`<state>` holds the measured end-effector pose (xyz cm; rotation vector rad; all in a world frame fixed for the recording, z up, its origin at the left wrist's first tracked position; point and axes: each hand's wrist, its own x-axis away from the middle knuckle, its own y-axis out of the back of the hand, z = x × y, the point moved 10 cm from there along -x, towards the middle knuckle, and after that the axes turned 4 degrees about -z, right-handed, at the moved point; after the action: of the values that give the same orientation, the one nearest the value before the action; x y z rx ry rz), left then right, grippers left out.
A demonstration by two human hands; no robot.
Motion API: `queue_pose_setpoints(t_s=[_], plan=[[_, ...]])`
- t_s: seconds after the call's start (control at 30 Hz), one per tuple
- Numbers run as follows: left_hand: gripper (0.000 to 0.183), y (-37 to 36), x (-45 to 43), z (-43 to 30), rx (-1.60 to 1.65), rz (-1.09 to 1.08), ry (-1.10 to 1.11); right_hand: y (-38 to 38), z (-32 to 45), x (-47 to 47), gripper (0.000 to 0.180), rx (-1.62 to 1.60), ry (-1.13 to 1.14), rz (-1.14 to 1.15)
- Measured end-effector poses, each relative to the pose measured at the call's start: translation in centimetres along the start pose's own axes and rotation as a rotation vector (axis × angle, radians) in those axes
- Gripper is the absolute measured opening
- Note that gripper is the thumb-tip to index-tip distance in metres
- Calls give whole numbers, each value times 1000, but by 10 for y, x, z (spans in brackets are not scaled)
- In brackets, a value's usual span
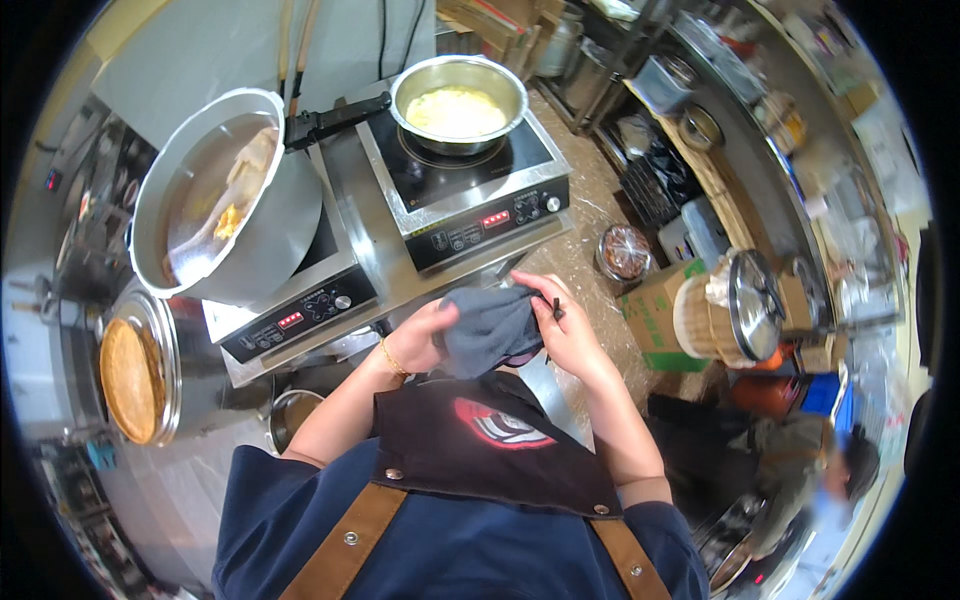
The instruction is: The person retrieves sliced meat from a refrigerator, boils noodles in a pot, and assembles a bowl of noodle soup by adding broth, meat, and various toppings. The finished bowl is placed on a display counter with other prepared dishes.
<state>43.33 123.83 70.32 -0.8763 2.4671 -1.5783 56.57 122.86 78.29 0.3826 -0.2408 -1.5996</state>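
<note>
A grey-blue cloth point(486, 330) is bunched between my two hands, in front of the dark apron point(442, 442). My left hand point(417, 336) grips its left side, thumb along the edge. On the other side my right hand point(568, 328) has hold of the cloth, and a thin dark object point(556, 309) shows by its fingers; what it is I cannot tell. Just beyond stand two induction cookers. The left cooker point(296, 322) bears a large grey metal pot point(289, 225) of liquid with poultry-like pieces; on the right cooker point(487, 199) is a steel bowl point(459, 135) with pale yellow food.
A black pot handle point(337, 120) reaches toward the steel bowl. To the left is a tall steel pot point(174, 360) with a round wooden board point(133, 381). A wrapped tub point(625, 253), a cardboard box point(660, 311) and a lidded wooden bucket point(709, 319) stand right. Another person point(780, 457) is lower right.
</note>
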Motion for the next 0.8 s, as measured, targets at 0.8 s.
queue_pose_setpoints(t_s=[0.8], plan=[[25,81,-113,-149,333,-935,-705,96,-99,-203,31,-328,73,420]])
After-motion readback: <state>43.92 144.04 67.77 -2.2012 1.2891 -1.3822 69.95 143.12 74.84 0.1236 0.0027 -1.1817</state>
